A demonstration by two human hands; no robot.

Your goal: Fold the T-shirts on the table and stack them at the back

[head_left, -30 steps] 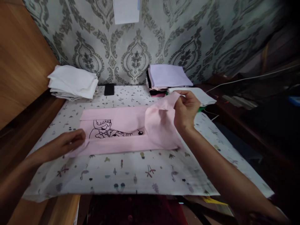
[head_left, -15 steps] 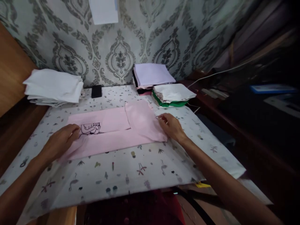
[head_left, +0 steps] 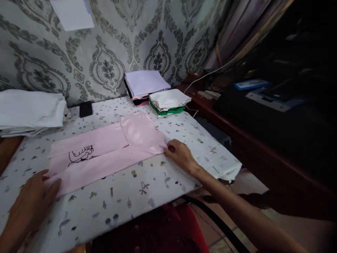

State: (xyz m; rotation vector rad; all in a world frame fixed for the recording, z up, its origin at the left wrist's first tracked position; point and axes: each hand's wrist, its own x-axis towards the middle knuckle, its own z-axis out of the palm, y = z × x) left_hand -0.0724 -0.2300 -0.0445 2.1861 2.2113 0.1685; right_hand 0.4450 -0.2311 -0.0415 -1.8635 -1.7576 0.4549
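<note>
A pink shirt [head_left: 105, 160] lies folded into a long strip on the patterned tablecloth [head_left: 126, 196]. Black line art shows on its left part, and a flap like a sleeve [head_left: 139, 131] is turned over at its right end. At the near left corner, my left hand [head_left: 33, 196] has the cloth between thumb and fingers. My right hand [head_left: 180, 154] pinches the shirt's right corner, fingers closed on the fabric. Some of the fingertips on both hands are hidden.
A white stack of folded cloth [head_left: 31, 109] stands at the back left beside a black phone [head_left: 86, 109]. Farther right are a lilac-topped stack [head_left: 147, 82] and a white-and-green stack [head_left: 170, 100]. A dark red wooden edge [head_left: 252, 154] runs along the right.
The view has turned to the right. My left hand has moved from beside the drawing to the shirt's near left corner. My right hand has come down along the right edge to the lower corner.
</note>
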